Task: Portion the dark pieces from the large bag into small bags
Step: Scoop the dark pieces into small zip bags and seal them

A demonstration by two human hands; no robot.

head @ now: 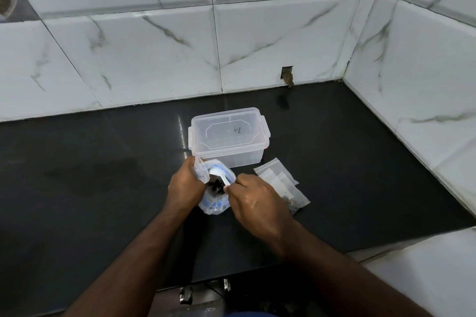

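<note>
Hands: the left hand [184,189] grips the gathered mouth of the large bag [215,188], fingers curled round the plastic; the right hand [253,201] pinches the handle of a white spoon [219,175] whose bowl sits inside the bag's opening.
Task's thing: the dark pieces [215,185] lie low inside the large bag, which stands on the black worktop [90,188] between the two hands, just at 6 o'clock of the clear lidded box [228,136].
Small bags: a loose pile of small bags [279,183] lies at 3 o'clock of the large bag, partly under the right hand; one seems to hold some dark bits already, though that is hard to make out.
Risk, spill: my guess is that pieces roll off the shallow spoon on the way across, since the small bags lie flat and none is held open.
Risk, bag collapse: if the left hand loosens, the soft mouth likely folds shut over the spoon.
Risk, lost pieces: dark bits dropped on the dark worktop would be hard to spot.
Risk, knock: the right wrist could sweep the pile aside.
</note>
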